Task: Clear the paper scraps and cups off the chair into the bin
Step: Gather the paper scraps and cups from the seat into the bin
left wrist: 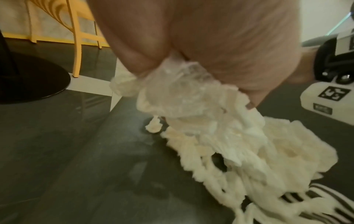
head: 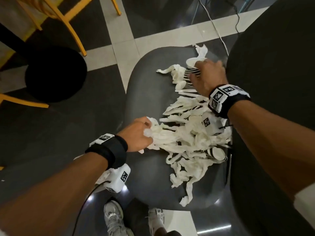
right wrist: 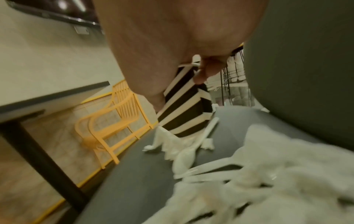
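Nearest me, my left hand point(head: 136, 133) is clenched round a bunch of the paper scraps point(head: 185, 142) and a crushed clear plastic piece point(left wrist: 184, 84) at the near-left edge of the heap, which sprawls across the dark chair seat point(head: 144, 86); these strips look feather-light, soft and tangled, so I judge they are best gathered in fistfuls from the thick middle. Farther off, my right hand point(head: 207, 77) wraps a striped cup point(right wrist: 184, 103) near the chair back; it seems thin and crushable, so I'd hold its wall lightly.
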### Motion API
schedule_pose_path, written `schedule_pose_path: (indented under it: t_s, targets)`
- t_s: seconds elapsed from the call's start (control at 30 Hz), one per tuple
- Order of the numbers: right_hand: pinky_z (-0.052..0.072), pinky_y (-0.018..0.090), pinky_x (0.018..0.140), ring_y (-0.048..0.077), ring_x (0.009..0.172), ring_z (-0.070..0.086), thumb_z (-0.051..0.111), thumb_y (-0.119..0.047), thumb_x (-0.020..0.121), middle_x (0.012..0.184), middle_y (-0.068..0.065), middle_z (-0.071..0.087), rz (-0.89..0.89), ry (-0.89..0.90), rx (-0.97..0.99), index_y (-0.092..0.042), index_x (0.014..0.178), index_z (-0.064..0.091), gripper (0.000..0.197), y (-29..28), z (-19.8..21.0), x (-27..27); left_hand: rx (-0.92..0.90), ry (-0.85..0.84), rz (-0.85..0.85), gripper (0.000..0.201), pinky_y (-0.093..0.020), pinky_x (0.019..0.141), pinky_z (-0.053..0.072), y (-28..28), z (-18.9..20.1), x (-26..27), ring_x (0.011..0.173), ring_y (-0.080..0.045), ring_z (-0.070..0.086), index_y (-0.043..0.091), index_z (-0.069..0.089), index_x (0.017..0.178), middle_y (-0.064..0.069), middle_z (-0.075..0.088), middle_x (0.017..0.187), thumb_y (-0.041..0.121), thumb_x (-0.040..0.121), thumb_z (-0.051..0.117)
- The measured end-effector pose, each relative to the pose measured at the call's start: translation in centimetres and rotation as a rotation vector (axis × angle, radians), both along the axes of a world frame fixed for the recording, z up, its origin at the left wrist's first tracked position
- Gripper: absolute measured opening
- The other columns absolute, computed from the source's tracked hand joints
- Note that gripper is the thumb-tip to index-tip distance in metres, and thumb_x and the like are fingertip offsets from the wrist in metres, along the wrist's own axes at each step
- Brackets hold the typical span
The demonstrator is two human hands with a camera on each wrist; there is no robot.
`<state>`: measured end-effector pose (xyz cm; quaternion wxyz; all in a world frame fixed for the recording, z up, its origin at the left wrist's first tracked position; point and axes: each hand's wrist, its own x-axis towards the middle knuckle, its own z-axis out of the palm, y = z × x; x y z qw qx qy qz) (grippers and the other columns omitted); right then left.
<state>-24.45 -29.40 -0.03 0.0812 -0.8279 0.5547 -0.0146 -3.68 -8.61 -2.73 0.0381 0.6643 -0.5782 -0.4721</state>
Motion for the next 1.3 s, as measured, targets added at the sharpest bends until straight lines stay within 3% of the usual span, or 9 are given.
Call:
schedule_pose_path:
  t_s: [0.13, 0.2, 0.4, 0.5, 0.73, 0.87, 1.03, 1.13, 1.3]
  targets:
    - [0.048, 0.036, 0.092, 0.035, 0.105, 0.064, 0.053, -0.029, 0.091, 0.112, 0.011, 0.069, 0.2, -0.306, 0.273, -0.014, 0.114, 0.068, 0.03, 5.5, 0.8, 4.4, -0.046, 0.15, 0.133, 0.014, -0.023, 0.058, 0.046, 0.9, 2.6, 0.1, 0.059, 0.001, 0.057, 0.002, 0.066, 0.082, 0.008, 0.06, 0.069, -0.004, 0.079, 0.054]
    - [0.046, 0.03, 0.09, 0.031, 0.105, 0.065, 0.055, -0.022, 0.095, 0.111, 0.01, 0.071, 0.336, -0.223, 0.424, -0.015, 0.115, 0.068, 0.026, 8.7, 0.4, 6.2, -0.106, 0.173, 0.207, 0.007, -0.039, 0.059, 0.05, 1.4, 3.2, 0.2, 0.062, -0.016, 0.056, -0.005, 0.058, 0.078, -0.004, 0.057, 0.066, -0.007, 0.079, 0.051]
    - [0.041, 0.03, 0.09, 0.029, 0.112, 0.061, 0.034, -0.046, 0.102, 0.117, 0.006, 0.068, 0.221, -0.102, 0.716, -0.02, 0.118, 0.064, 0.044, 13.8, -0.4, 6.0, -0.066, 0.473, 0.691, 0.024, -0.036, 0.07, 0.05, 4.0, 3.4, 2.2, 0.073, -0.023, 0.065, 0.0, 0.061, 0.089, -0.01, 0.067, 0.08, 0.017, 0.073, 0.064]
    - [0.044, 0.043, 0.104, 0.02, 0.114, 0.059, 0.023, -0.084, 0.084, 0.125, -0.003, 0.065, 0.14, -0.196, 0.735, -0.029, 0.127, 0.06, 0.079, 15.1, 0.4, 5.7, -0.052, 0.582, 0.929, 0.038, -0.04, 0.079, 0.056, 5.5, 2.8, 3.7, 0.088, -0.028, 0.074, 0.006, 0.068, 0.101, -0.013, 0.076, 0.095, 0.037, 0.078, 0.073]
    - [0.041, 0.043, 0.109, 0.024, 0.136, 0.04, 0.06, -0.089, 0.055, 0.154, -0.001, 0.032, 0.518, 0.168, 0.534, -0.023, 0.149, 0.026, 0.12, 19.7, -0.3, 8.8, -0.107, 0.502, 1.087, 0.013, -0.026, 0.06, 0.05, 8.1, 2.7, 5.6, 0.074, -0.018, 0.066, 0.015, 0.062, 0.086, -0.002, 0.067, 0.08, 0.003, 0.082, 0.065]
    - [0.051, 0.041, 0.094, 0.03, 0.118, 0.055, 0.058, -0.053, 0.083, 0.125, 0.005, 0.058, 0.597, 0.185, 0.434, -0.021, 0.13, 0.053, 0.057, 22.7, -3.7, 10.8, -0.112, 0.543, 1.133, 0.036, -0.033, 0.073, 0.059, 9.2, 2.7, 6.9, 0.088, -0.02, 0.071, 0.025, 0.067, 0.108, -0.004, 0.07, 0.099, 0.012, 0.075, 0.065]
    - [0.045, 0.031, 0.075, 0.027, 0.093, 0.061, 0.056, -0.019, 0.082, 0.1, 0.008, 0.067, 0.202, -0.388, 0.41, -0.014, 0.103, 0.06, 0.022, 23.9, -2.8, 13.4, -0.106, 0.358, 0.911, 0.041, -0.027, 0.072, 0.05, 11.8, 1.7, 8.9, 0.079, -0.013, 0.065, 0.028, 0.073, 0.112, 0.003, 0.071, 0.104, 0.006, 0.08, 0.06]
    - [0.05, 0.039, 0.09, 0.023, 0.101, 0.06, 0.055, -0.015, 0.085, 0.109, 0.005, 0.065, 0.038, -0.628, 0.481, -0.013, 0.112, 0.058, 0.027, 25.3, -1.6, 17.4, 0.0, 0.668, 1.051, 0.029, -0.046, 0.09, 0.056, 13.4, 1.4, 8.7, 0.104, -0.034, 0.071, 0.023, 0.073, 0.111, -0.011, 0.076, 0.108, 0.017, 0.087, 0.058]
    - [0.05, 0.046, 0.091, 0.022, 0.103, 0.06, 0.053, -0.022, 0.09, 0.111, 0.006, 0.06, -0.073, -0.81, 0.595, -0.014, 0.114, 0.052, 0.025, 29.6, -2.2, 22.7, 0.206, 1.198, 1.304, 0.05, -0.043, 0.093, 0.053, 14.8, 0.5, 11.4, 0.105, -0.028, 0.07, 0.015, 0.069, 0.124, -0.014, 0.073, 0.117, 0.051, 0.093, 0.055]
